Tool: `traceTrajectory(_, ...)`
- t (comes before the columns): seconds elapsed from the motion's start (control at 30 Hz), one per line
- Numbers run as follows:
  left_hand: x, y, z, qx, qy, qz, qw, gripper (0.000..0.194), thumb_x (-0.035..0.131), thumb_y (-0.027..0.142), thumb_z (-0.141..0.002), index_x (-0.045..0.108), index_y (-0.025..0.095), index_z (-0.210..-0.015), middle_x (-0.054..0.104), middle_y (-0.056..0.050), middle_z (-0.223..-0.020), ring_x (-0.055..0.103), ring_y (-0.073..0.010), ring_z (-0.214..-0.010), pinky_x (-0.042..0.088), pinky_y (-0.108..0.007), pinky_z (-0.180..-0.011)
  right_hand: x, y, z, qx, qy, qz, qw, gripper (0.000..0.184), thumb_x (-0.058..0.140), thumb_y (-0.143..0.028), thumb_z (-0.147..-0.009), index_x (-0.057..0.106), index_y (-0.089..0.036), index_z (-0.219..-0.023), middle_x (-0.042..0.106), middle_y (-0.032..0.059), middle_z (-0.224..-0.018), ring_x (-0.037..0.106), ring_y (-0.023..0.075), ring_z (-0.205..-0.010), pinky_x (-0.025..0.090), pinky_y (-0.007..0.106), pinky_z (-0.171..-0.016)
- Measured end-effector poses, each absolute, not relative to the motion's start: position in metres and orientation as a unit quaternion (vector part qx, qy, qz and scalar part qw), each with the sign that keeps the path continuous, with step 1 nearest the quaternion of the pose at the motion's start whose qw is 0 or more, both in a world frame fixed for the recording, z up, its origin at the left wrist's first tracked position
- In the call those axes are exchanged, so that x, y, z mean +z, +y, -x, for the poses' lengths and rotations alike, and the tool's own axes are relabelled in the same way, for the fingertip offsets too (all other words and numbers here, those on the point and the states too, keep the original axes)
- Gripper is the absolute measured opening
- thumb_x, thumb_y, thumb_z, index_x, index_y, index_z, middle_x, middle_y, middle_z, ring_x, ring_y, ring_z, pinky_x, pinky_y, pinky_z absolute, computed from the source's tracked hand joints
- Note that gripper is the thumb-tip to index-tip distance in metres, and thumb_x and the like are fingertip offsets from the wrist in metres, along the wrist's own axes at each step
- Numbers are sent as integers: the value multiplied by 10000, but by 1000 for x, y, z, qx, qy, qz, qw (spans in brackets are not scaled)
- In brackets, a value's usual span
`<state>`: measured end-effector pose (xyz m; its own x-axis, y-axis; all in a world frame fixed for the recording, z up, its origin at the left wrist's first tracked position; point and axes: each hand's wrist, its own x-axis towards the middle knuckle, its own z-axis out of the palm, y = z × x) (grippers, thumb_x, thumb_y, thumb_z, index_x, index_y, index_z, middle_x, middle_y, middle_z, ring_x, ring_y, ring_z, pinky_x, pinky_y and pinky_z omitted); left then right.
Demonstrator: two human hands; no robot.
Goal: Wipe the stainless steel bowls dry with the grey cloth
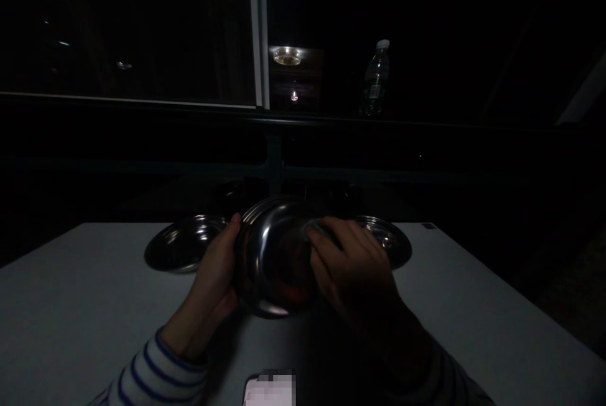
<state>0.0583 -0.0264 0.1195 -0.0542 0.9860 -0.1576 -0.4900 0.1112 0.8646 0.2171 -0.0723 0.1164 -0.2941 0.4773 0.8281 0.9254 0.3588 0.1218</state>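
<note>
A shiny metal bowl (pixel 277 261) is held up in front of me, tilted with its rounded underside towards me. My left hand (pixel 218 267) grips it by the left rim, thumb at the upper edge and fingers behind. On the right side of the bowl, my right hand (pixel 350 261) has its fingers bent and pressed against the metal. Something small and pale shows at those fingertips, too dark to make out. One metal bowl (pixel 173 245) rests on the table beyond my left hand; another metal bowl (pixel 398 245) sits behind my right hand, partly covered by it.
The white table (pixel 61 305) spans the lower view. A phone (pixel 269 390) with a blurred screen lies at its near edge. Past the far edge, a plastic bottle (pixel 376 81) with a white cap stands by a dark window with a pale frame (pixel 259 33).
</note>
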Motion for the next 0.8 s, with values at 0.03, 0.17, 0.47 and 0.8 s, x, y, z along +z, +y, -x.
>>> traceTrajectory(0.03,120,-27,-59,592,419,-297,621,231,501,277,-856,632,144,-719,665,-26,-545,597,-137,-405,483,-228,-392,116,-72,-216,-311,-749,463,359,223,508,-150,-819,640,-155,-999,648,66,-966,508,193,-785,341,308,-647)
traceTrajectory(0.17,121,-27,-60,594,418,-290,624,227,507,270,-854,632,143,-713,670,-27,-559,587,-127,-395,479,-221,-393,115,-71,-217,-300,-769,433,362,217,522,-199,-826,634,-187,-1012,649,32,-1005,518,199,-792,339,319,-632)
traceTrajectory(0.47,115,-26,-64,577,432,-277,636,218,524,288,-843,641,151,-722,662,-19,-538,607,-137,-428,513,-242,-451,116,-69,-218,-290,-779,428,354,207,535,-188,-821,642,-181,-998,653,46,-992,525,194,-794,357,308,-637)
traceTrajectory(0.8,117,-25,-60,588,432,-270,629,215,526,272,-843,633,148,-703,649,-16,-513,587,-127,-396,486,-221,-405,118,-70,-224,-270,-790,438,332,209,525,-183,-816,649,-193,-984,653,42,-987,536,192,-800,360,313,-651)
